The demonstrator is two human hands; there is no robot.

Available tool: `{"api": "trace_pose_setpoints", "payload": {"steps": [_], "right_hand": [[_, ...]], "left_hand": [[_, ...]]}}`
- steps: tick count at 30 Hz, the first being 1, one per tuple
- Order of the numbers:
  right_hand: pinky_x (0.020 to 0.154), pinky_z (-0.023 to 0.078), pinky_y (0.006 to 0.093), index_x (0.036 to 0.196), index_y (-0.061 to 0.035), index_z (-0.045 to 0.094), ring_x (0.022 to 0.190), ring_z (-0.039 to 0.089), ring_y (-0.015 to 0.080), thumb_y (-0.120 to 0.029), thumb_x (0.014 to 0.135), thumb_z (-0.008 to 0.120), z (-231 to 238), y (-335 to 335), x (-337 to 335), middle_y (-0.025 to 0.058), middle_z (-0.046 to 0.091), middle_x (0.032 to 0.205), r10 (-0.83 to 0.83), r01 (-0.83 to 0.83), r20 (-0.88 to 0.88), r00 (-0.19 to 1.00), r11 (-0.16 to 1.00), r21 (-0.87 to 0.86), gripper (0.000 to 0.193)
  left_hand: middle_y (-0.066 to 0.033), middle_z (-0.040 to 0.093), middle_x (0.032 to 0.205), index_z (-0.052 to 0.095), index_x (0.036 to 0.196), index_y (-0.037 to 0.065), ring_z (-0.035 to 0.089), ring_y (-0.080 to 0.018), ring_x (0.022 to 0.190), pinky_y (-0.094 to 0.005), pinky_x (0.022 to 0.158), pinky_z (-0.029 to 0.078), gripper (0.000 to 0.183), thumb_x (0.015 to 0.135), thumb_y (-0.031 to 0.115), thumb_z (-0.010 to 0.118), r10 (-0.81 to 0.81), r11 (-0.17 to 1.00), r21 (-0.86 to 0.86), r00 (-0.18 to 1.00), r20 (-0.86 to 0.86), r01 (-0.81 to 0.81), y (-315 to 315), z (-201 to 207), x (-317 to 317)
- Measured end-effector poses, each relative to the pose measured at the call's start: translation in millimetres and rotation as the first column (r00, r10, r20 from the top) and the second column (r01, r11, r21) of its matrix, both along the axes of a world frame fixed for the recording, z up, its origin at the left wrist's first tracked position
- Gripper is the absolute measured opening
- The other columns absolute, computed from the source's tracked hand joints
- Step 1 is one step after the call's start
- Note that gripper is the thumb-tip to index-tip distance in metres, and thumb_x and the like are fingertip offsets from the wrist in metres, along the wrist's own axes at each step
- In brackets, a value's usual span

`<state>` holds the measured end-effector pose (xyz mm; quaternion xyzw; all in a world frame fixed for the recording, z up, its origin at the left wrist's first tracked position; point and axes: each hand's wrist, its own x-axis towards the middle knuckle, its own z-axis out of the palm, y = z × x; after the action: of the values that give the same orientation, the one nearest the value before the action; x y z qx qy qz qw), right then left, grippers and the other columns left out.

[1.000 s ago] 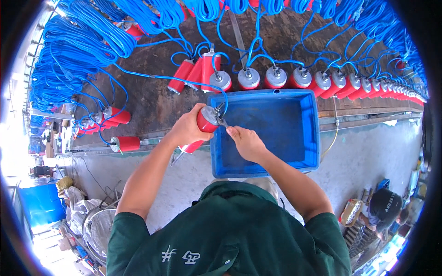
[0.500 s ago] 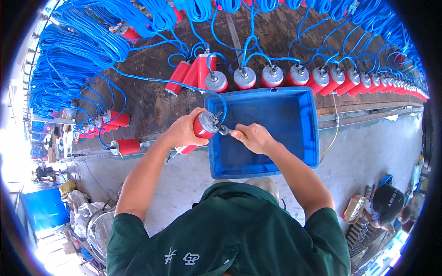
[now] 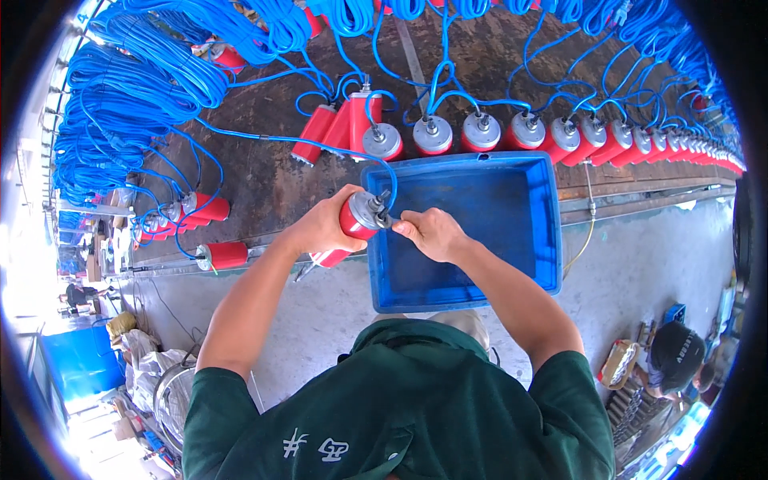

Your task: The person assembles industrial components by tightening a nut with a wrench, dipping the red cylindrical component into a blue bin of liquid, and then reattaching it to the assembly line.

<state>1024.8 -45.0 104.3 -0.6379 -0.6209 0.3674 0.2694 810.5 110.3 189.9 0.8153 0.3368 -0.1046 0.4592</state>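
My left hand (image 3: 326, 223) is wrapped round a red cylinder (image 3: 353, 230) with a round silver end cap. A blue cable (image 3: 390, 175) comes out of a fitting on that cap and arcs up and away to the left. In my right hand (image 3: 434, 234) is a small metal wrench (image 3: 389, 223), mostly covered by my fingers. Its head is at the side of the cap's fitting; whether it grips the fitting I cannot tell. Both hands are over the left edge of a blue plastic bin (image 3: 555, 232).
Behind the bin, a row of red cylinders (image 3: 481, 132) with silver caps lines the dark workbench (image 3: 264, 192). Bundles of blue cable (image 3: 120, 96) are heaped at the far left and along the back. At the lower right, a person in a dark cap (image 3: 677, 352) is beside a crate.
My right hand has shifted slightly left, bringing the wrench closer in against the cap's fitting. My left hand keeps its hold on the red cylinder. The whole view has shifted slightly.
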Motion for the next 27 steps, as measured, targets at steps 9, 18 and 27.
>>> {"api": "trace_pose_setpoints", "payload": {"steps": [9,18,27], "right_hand": [[0.074,0.056,0.0532,0.085,-0.0005,0.068,0.080,0.070,0.0450,-0.067,0.110,0.028,40,-2,-8,0.0254,0.070,0.081,-0.086,0.065,-0.052,0.995,0.946,-0.316,0.082],[0.088,0.054,0.0549,0.101,0.0042,0.070,0.096,0.069,0.0473,-0.068,0.110,0.025,68,-9,-13,0.0278,0.072,0.092,-0.175,0.120,-0.048,0.983,0.824,-0.553,0.086],[0.072,0.055,0.0519,0.096,-0.0093,0.070,0.081,0.070,0.0412,-0.070,0.108,0.029,19,-23,20,0.0178,0.070,0.078,0.000,0.020,0.109,0.994,0.982,-0.187,0.074]], "left_hand": [[-0.0206,0.073,0.118,0.045,0.143,0.010,0.074,-0.0393,0.108,-0.0477,0.096,0.058,0.091,0.069,0.033,0.091,0.099,0.985,0.143,0.995,0.017,-0.100,-12,-7,1],[-0.0216,0.073,0.120,0.046,0.143,0.010,0.072,-0.0431,0.109,-0.0502,0.093,0.058,0.092,0.068,0.039,0.090,0.093,0.899,0.436,0.992,-0.082,-0.048,-32,2,13],[-0.0214,0.071,0.124,0.044,0.145,0.012,0.070,-0.0416,0.114,-0.0489,0.101,0.056,0.095,0.066,0.035,0.093,-0.024,0.949,0.312,0.999,-0.027,0.031,-4,-9,-6]]}}
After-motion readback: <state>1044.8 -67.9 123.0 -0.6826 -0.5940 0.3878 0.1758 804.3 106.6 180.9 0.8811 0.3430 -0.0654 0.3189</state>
